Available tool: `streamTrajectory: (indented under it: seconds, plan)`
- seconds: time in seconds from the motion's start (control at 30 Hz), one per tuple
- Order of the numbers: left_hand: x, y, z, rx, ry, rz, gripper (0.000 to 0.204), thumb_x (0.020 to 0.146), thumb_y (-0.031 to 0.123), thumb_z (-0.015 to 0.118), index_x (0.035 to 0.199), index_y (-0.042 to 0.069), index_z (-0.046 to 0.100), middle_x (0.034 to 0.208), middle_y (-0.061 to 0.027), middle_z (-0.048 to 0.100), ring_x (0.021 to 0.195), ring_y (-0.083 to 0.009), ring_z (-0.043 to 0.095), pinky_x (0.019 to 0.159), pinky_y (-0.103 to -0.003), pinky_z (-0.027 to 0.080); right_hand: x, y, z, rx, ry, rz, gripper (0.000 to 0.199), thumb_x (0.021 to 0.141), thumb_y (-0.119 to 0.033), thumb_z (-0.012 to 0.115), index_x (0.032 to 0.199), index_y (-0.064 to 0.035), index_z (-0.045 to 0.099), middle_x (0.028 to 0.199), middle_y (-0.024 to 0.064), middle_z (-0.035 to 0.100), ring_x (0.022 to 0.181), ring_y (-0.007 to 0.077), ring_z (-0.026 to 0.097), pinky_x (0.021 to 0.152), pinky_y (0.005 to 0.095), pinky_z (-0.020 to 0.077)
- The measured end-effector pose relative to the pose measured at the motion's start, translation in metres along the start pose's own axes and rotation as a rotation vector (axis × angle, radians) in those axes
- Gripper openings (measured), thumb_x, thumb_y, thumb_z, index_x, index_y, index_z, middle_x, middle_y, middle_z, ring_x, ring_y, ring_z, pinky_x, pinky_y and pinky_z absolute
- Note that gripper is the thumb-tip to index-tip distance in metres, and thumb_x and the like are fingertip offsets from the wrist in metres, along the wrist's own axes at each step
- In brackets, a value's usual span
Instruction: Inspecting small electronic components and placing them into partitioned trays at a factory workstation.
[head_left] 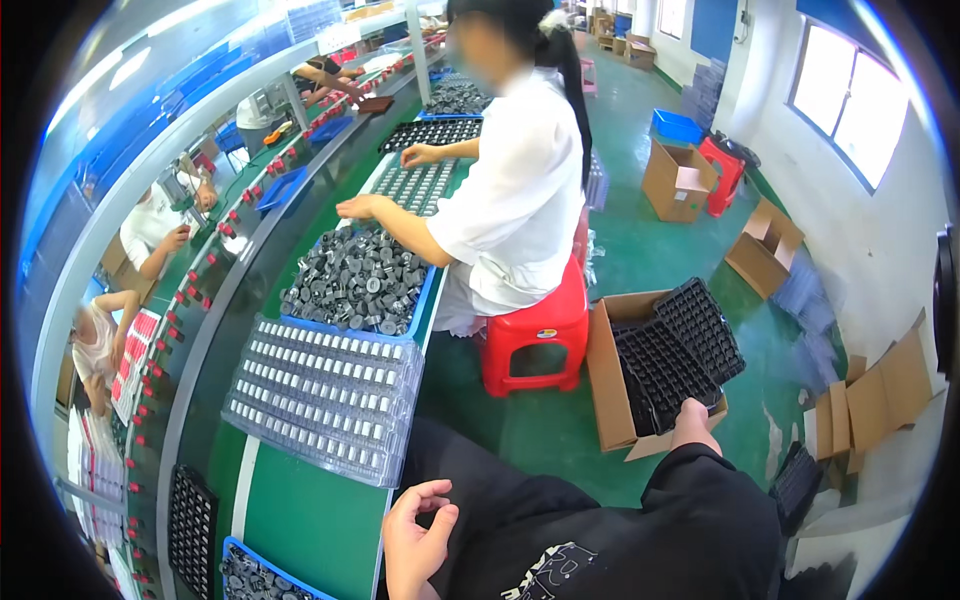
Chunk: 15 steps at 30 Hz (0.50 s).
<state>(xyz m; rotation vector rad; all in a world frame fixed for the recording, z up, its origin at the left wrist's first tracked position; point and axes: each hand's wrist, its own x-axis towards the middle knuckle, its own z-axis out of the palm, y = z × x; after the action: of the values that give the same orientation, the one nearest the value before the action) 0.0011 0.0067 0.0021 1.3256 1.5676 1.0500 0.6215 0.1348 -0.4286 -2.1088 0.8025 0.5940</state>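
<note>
My left hand (420, 538) is held beside the green bench edge, fingers loosely curled, thumb apart, nothing in it. Out to the right, my right hand (692, 424) is at the near edge of a black plastic tray (665, 365) with rows of pockets, and appears to grip it; some fingers are hidden. That tray lies tilted over an open cardboard box (612, 385). Another black tray (702, 325) leans against it at the box's far right. On the bench, beyond my left hand, a stack of clear plastic trays (325, 400) holds rows of small white-topped parts.
A blue bin (415, 325) of dark round parts stands past the clear trays; another blue bin (262, 577) sits at the near edge. A co-worker in white (510, 190) sits on a red stool (540, 340). A conveyor (200, 400) runs along the left. Cardboard boxes (765, 245) lie at right.
</note>
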Motion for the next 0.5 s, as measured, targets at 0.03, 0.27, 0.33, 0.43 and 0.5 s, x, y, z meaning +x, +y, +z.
streamTrajectory:
  seconds: [0.03,0.27,0.33,0.43,0.5]
  plan:
    - [-0.012,0.005,0.000,0.003,0.052,-0.034,0.029,0.089,-0.001,0.072,0.117,-0.004,0.069,0.104,-0.0071,0.073,0.090,-0.0115,0.067,0.083,-0.026,0.054,-0.057,0.007,0.010,-0.123,-0.151,-0.229,0.043,0.084,-0.021,0.069,0.115,0.0083,0.070,0.123,0.0213,0.072,0.114,0.0294,0.069,0.097,0.0401,0.0523]
    - [0.002,-0.001,0.004,-0.087,-0.095,0.006,0.028,0.090,-0.001,0.070,0.118,-0.003,0.068,0.110,-0.0082,0.073,0.093,-0.0118,0.068,0.086,-0.027,0.054,-0.099,-0.029,-0.063,0.390,-0.283,-0.300,0.036,0.073,-0.007,0.066,0.103,0.0124,0.068,0.103,0.0145,0.070,0.094,0.0272,0.065,0.091,0.0395,0.0513]
    - [0.006,0.002,0.008,-0.106,-0.121,0.007,0.028,0.090,-0.001,0.070,0.118,-0.003,0.068,0.111,-0.0083,0.073,0.094,-0.0120,0.068,0.087,-0.027,0.054,-0.064,-0.033,-0.063,0.323,-0.344,-0.258,0.038,0.071,-0.002,0.060,0.106,0.0114,0.065,0.116,0.0165,0.066,0.105,0.0324,0.064,0.098,0.0466,0.0498]
    - [0.009,-0.001,0.009,-0.115,-0.157,0.014,0.028,0.092,0.001,0.070,0.119,-0.003,0.067,0.113,-0.0088,0.073,0.095,-0.0123,0.068,0.088,-0.027,0.054,-0.038,-0.029,-0.050,0.416,-0.639,0.020,0.050,0.071,-0.008,0.056,0.121,-0.0014,0.057,0.132,0.0201,0.063,0.118,0.0462,0.060,0.104,0.0750,0.0344]
    - [0.007,-0.003,0.007,-0.107,-0.172,0.019,0.028,0.092,0.002,0.070,0.120,-0.003,0.067,0.114,-0.0091,0.073,0.095,-0.0125,0.068,0.088,-0.027,0.054,-0.041,-0.022,-0.043,0.335,-0.744,0.043,0.061,0.074,-0.017,0.058,0.134,-0.0075,0.053,0.144,0.0173,0.058,0.127,0.0510,0.054,0.102,0.0850,0.0211]
